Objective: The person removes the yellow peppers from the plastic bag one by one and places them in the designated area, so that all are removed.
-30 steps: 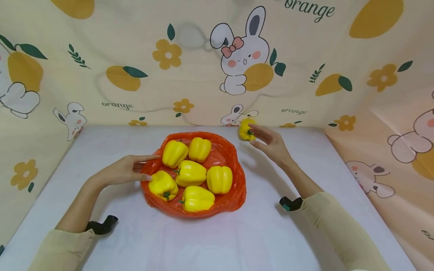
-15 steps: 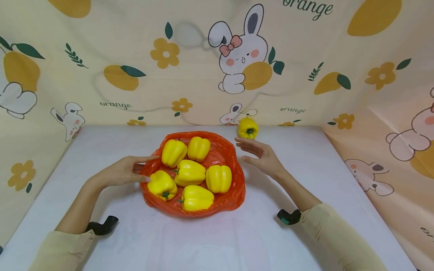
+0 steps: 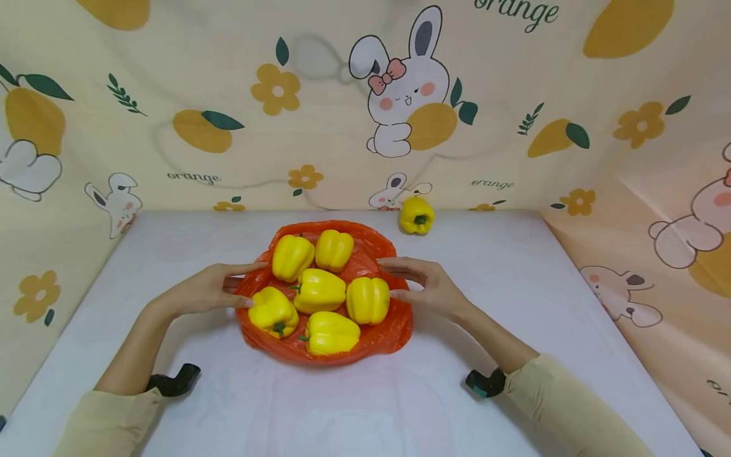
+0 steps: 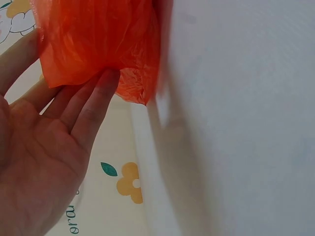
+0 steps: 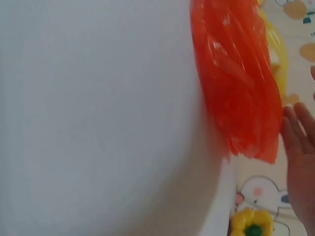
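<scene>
An orange-red plastic bag [image 3: 374, 254] lies spread open on the white table, its rim rolled into a ring. Several yellow bell peppers [image 3: 322, 292] lie inside, green stems showing on some. My left hand [image 3: 201, 291] is at the bag's left side; in the left wrist view its fairly straight fingers [image 4: 93, 110] touch the outside of the plastic. On the opposite side, my right hand [image 3: 425, 284] reaches over the rim, fingers extended, thumb tip close to the rightmost pepper [image 3: 368, 301]. From the head view I cannot tell whether the right fingertips touch the plastic.
One more yellow bell pepper [image 3: 417, 216] sits outside the bag at the table's back edge. Behind and beside the table [image 3: 342, 412] hangs a cream cloth [image 3: 331, 139] printed with rabbits and oranges. Both wrists carry black camera mounts [image 3: 174, 381].
My right hand has let go of the lone pepper at the back and come left and nearer, to the bag's right rim. My left hand stays at the bag's left side.
</scene>
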`<state>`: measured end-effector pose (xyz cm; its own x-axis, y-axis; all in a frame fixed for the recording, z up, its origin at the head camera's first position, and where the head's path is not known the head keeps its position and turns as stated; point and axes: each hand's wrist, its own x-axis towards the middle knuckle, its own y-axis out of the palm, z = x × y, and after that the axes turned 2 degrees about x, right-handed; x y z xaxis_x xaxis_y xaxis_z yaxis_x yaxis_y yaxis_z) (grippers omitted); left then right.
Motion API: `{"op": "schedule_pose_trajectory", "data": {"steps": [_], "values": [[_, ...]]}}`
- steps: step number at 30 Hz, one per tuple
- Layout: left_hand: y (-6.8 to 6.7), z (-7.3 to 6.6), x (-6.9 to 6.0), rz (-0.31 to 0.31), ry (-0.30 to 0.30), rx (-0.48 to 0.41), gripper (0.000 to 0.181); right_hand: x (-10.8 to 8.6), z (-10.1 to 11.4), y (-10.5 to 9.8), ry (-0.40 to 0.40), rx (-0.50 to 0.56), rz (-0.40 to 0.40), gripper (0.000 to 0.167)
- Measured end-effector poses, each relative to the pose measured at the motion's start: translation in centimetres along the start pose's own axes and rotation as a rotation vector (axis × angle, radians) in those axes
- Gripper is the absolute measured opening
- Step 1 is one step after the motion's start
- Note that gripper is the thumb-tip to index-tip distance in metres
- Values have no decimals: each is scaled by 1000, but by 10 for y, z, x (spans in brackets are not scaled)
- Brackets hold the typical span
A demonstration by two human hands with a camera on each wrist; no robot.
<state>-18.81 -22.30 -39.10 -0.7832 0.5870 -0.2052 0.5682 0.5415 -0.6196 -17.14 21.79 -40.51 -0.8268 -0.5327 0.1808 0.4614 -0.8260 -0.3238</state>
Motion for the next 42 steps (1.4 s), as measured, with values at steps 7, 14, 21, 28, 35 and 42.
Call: {"op": "schedule_pose_trajectory", "data": {"steps": [7,14,21,28,35,42], "values": [[1,1,2,-15,3,14,73,2,1,12,-38,-115,43,51],[1,1,2,-9,-12,15,74,3,0,21,65,-293,86,68],[1,2,2,3,-25,3,74,7,-2,25,69,-377,123,81],[0,4,2,2,-34,11,75,10,-7,28,50,-404,134,85],[-2,4,1,-1,-37,9,76,12,-4,28,86,-415,106,82],[-1,0,0,12,-40,13,76,12,6,23,82,-413,93,76]]}}
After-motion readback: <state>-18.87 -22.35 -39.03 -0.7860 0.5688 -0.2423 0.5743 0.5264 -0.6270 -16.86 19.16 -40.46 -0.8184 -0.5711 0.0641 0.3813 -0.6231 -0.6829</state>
